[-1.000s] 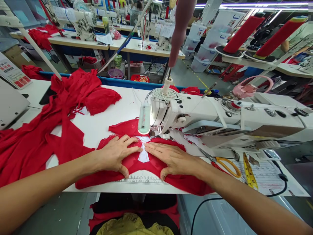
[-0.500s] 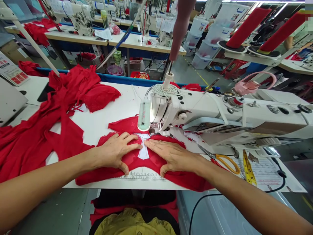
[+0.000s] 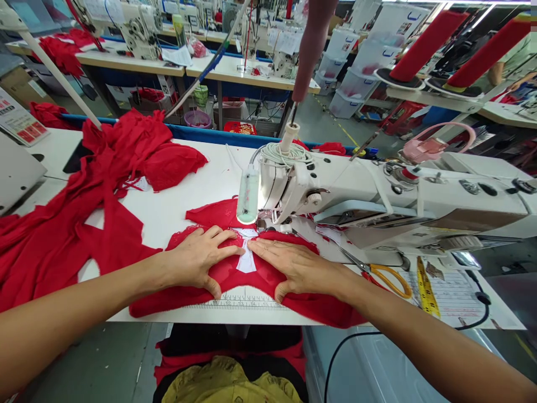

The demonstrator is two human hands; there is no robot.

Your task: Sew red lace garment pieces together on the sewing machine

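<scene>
A red fabric garment piece (image 3: 260,278) lies spread on the white table in front of the sewing machine (image 3: 335,187). My left hand (image 3: 203,256) rests flat on its left half, fingers apart. On the right half lies my right hand (image 3: 296,266), fingers stretched toward the middle and thumb spread. Between my fingertips shows a white paper template (image 3: 246,258) with drawn lines, partly framed by the red cloth. A printed ruler scale (image 3: 247,302) runs along the table's front edge below the cloth. The machine's needle area sits just beyond my hands.
A heap of red cloth (image 3: 113,162) covers the table's left side. Scissors (image 3: 377,275) with orange handles and a yellow tape measure (image 3: 427,288) lie right, by a written sheet (image 3: 457,296). Red thread cones (image 3: 428,45) stand above. A lamp (image 3: 248,196) hangs near the needle.
</scene>
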